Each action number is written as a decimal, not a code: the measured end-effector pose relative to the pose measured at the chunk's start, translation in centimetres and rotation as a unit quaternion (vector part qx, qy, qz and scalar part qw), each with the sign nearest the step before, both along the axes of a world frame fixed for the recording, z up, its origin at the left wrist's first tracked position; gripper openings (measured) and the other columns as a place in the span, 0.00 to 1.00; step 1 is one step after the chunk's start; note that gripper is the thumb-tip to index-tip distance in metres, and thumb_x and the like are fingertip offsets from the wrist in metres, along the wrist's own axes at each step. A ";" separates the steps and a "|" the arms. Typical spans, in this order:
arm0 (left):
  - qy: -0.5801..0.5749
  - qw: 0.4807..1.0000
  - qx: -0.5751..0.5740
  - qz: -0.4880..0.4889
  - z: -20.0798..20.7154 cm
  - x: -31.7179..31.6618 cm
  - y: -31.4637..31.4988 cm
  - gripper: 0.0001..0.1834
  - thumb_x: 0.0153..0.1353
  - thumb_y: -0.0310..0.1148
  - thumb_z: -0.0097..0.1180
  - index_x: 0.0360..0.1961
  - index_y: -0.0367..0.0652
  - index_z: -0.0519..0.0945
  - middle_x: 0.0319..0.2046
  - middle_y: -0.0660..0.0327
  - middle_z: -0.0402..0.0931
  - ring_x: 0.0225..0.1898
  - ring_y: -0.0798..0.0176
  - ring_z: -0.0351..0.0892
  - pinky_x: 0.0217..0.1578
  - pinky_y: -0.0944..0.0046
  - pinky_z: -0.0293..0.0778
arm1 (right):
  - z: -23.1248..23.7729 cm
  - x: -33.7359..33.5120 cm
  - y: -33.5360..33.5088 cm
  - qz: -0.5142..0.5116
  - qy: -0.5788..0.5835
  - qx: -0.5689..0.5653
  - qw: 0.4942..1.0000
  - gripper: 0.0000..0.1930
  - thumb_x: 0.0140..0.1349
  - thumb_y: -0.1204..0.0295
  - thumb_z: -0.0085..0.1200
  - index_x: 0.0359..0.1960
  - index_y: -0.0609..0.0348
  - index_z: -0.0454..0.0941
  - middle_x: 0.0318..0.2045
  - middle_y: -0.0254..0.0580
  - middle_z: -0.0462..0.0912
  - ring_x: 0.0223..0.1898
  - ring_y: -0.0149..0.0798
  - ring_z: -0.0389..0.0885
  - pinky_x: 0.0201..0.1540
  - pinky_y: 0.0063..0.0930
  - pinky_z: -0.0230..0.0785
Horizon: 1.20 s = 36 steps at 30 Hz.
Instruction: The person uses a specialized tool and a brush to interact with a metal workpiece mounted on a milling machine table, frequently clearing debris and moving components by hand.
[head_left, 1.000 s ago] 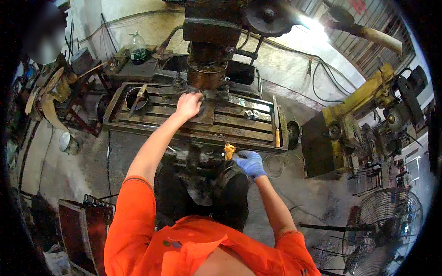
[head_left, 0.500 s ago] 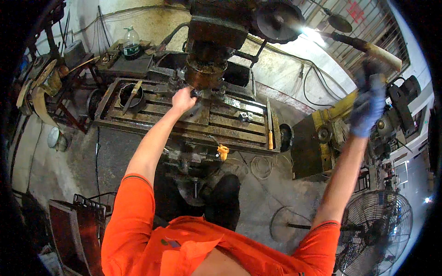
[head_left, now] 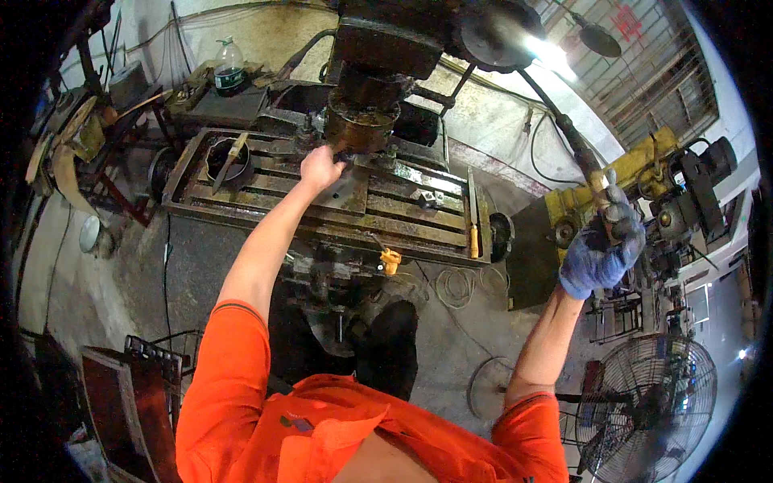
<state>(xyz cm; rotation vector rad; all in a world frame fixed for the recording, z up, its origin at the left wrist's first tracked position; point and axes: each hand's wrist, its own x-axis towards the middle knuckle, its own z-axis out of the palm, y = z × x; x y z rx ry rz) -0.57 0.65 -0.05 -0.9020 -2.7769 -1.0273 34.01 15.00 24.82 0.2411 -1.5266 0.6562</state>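
My bare left hand (head_left: 321, 169) is closed around a small dark piece just below the brown cylindrical spindle housing (head_left: 361, 125) of a drill-like machine; what the piece is cannot be made out. My right hand (head_left: 602, 251), in a blue-grey glove, grips the end of a long lever (head_left: 562, 129) that slopes down from the round hub (head_left: 495, 36) at the machine's side. Under the spindle lies the slotted metal machine table (head_left: 403, 229). Small metal blocks (head_left: 428, 199) rest on it to the right of my left hand.
On the table's left is a round pan (head_left: 216, 165) with a brush (head_left: 231, 165) across it. A yellow-handled file (head_left: 473, 237) lies along the right end. A yellow tool (head_left: 390, 261) hangs at the front edge. A fan (head_left: 648, 406) stands near my right arm.
My right hand has come down and inward, swinging the lever from nearly level to a steep downward slope. My left hand stays at the spindle.
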 end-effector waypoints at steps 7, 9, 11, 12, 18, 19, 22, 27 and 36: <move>0.004 1.000 0.005 0.005 0.8 0.6 -0.1 0.18 0.43 0.41 0.62 0.29 0.36 0.77 0.30 0.48 0.76 0.35 0.47 0.76 0.35 0.54 0.73 | 1.4 -0.4 0.1 0.021 -0.014 0.019 0.999 0.18 0.60 0.60 0.38 0.25 0.65 0.69 0.30 0.51 0.76 0.39 0.48 0.75 0.55 0.55 0.57; -0.006 1.000 0.013 -0.003 0.0 -0.2 0.2 0.19 0.41 0.42 0.63 0.25 0.34 0.76 0.27 0.46 0.76 0.34 0.45 0.76 0.33 0.52 0.72 | -0.5 -0.2 -0.4 -0.037 -0.013 0.019 0.999 0.18 0.60 0.60 0.38 0.26 0.66 0.70 0.31 0.51 0.77 0.39 0.47 0.75 0.54 0.53 0.58; -0.010 1.000 0.014 -0.002 -0.7 -0.8 0.4 0.20 0.41 0.42 0.63 0.25 0.33 0.76 0.27 0.46 0.76 0.34 0.45 0.76 0.33 0.52 0.72 | -1.1 -0.2 -0.4 -0.067 -0.017 0.015 0.997 0.21 0.60 0.59 0.37 0.28 0.68 0.72 0.32 0.50 0.77 0.37 0.45 0.75 0.52 0.46 0.62; -0.010 1.000 0.010 0.001 -1.0 -0.9 0.4 0.20 0.42 0.41 0.63 0.27 0.33 0.76 0.28 0.46 0.76 0.35 0.46 0.76 0.34 0.53 0.72 | -0.6 -0.3 -0.7 -0.098 -0.021 0.028 0.995 0.21 0.60 0.58 0.37 0.28 0.69 0.72 0.32 0.50 0.77 0.37 0.45 0.75 0.51 0.44 0.62; -0.011 1.000 -0.020 0.007 0.7 0.5 0.2 0.20 0.43 0.40 0.61 0.33 0.36 0.76 0.31 0.48 0.76 0.37 0.48 0.76 0.36 0.53 0.72 | -2.4 -0.4 -0.5 -0.060 -0.004 -0.012 0.998 0.20 0.62 0.59 0.36 0.26 0.67 0.69 0.33 0.51 0.77 0.40 0.47 0.74 0.54 0.45 0.59; -0.008 1.000 -0.014 0.005 0.8 0.5 0.0 0.20 0.43 0.40 0.61 0.35 0.37 0.77 0.31 0.48 0.76 0.37 0.48 0.76 0.37 0.53 0.72 | -2.3 -0.2 -0.3 -0.044 -0.008 -0.003 0.999 0.19 0.62 0.60 0.37 0.26 0.67 0.69 0.33 0.51 0.76 0.40 0.47 0.74 0.54 0.46 0.58; -0.040 0.998 0.012 -0.055 1.8 0.5 -1.5 0.21 0.45 0.39 0.60 0.42 0.43 0.76 0.32 0.50 0.77 0.37 0.48 0.76 0.37 0.53 0.72 | -2.5 -0.1 -0.1 0.041 -0.008 0.003 0.999 0.18 0.62 0.62 0.37 0.23 0.65 0.68 0.33 0.51 0.76 0.40 0.47 0.73 0.57 0.52 0.55; 0.178 0.981 0.046 -0.068 2.7 0.8 -9.1 0.22 0.48 0.38 0.57 0.47 0.50 0.72 0.35 0.53 0.76 0.34 0.48 0.76 0.35 0.53 0.72 | -2.6 0.0 0.1 0.041 0.001 -0.020 0.999 0.18 0.61 0.62 0.37 0.22 0.63 0.67 0.32 0.52 0.76 0.40 0.48 0.73 0.58 0.54 0.53; 0.242 0.938 -0.243 0.048 3.4 -0.8 -21.9 0.26 0.51 0.42 0.55 0.50 0.43 0.69 0.27 0.52 0.76 0.28 0.52 0.76 0.30 0.56 0.68 | -2.2 -0.4 -0.1 0.013 0.019 -0.014 1.000 0.20 0.61 0.61 0.38 0.26 0.68 0.73 0.32 0.52 0.77 0.40 0.47 0.74 0.56 0.51 0.57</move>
